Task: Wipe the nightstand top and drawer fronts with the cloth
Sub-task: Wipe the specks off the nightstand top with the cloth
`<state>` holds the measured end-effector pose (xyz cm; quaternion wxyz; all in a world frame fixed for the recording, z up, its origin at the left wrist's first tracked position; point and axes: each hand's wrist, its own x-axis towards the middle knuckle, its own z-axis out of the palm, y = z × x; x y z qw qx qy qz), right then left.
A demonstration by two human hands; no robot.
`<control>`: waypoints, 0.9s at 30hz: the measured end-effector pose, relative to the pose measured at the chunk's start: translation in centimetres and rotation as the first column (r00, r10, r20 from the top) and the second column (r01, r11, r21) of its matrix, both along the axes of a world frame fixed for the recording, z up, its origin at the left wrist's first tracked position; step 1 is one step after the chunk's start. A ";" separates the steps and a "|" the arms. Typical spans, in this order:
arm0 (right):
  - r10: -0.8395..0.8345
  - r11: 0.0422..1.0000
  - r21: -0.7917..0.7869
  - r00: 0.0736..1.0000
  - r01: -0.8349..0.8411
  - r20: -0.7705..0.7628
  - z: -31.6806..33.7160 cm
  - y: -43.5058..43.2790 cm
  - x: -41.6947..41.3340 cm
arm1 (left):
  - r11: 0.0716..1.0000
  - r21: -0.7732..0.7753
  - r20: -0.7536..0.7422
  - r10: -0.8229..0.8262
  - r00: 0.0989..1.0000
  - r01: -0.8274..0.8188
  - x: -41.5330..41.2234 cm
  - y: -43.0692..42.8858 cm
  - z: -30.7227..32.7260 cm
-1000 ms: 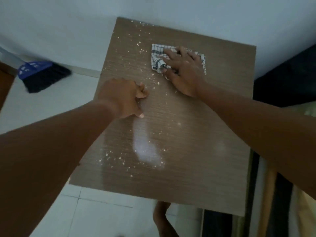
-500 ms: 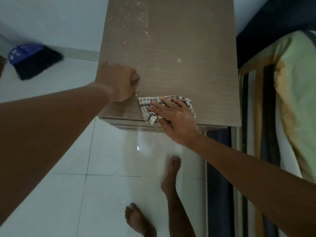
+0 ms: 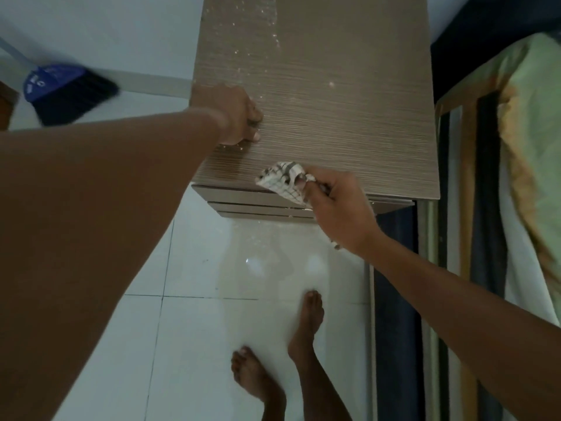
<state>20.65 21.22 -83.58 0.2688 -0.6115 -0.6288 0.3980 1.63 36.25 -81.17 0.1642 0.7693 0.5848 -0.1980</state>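
From my head camera, my right hand point(image 3: 340, 208) grips the bunched checked cloth point(image 3: 283, 183) at the front edge of the nightstand top point(image 3: 349, 110), just above the drawer fronts point(image 3: 243, 202). My left hand point(image 3: 235, 115) rests curled in a loose fist on the left side, holding nothing. White crumbs point(image 3: 258, 28) lie along the back left. To do this well, I'd flatten the cloth and sweep those crumbs forward in overlapping strokes.

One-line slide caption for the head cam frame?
Right hand bunches the checked cloth at the nightstand front edge; left hand rests fisted on top.
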 end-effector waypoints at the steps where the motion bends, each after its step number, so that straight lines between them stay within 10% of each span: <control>1: -0.052 0.999 -0.014 0.998 0.051 -0.028 0.5 -0.5 0.1 | 1.000 0.005 0.018 0.003 1.000 -0.003 0.1 -1.1 -0.1; 9: -0.518 0.853 -0.177 0.838 0.491 -0.172 1.7 -6.3 -0.8 | 0.976 -0.215 0.115 0.047 0.992 -0.021 -0.1 -14.9 -0.2; 13: -0.665 0.741 -0.281 0.724 0.609 -0.184 1.0 -10.4 -2.7 | 0.992 -0.065 0.199 0.116 0.973 -0.105 -2.8 -22.1 -0.1; 21: -0.632 0.775 0.087 0.773 0.626 0.056 0.2 -13.1 -3.1 | 0.982 -0.088 0.136 0.180 0.974 -0.169 -5.8 -32.1 -1.3; 27: -0.181 0.983 0.068 0.905 0.168 0.385 -4.1 -16.8 -4.5 | 0.980 -0.106 0.113 0.183 0.977 -0.172 -5.5 -35.3 0.2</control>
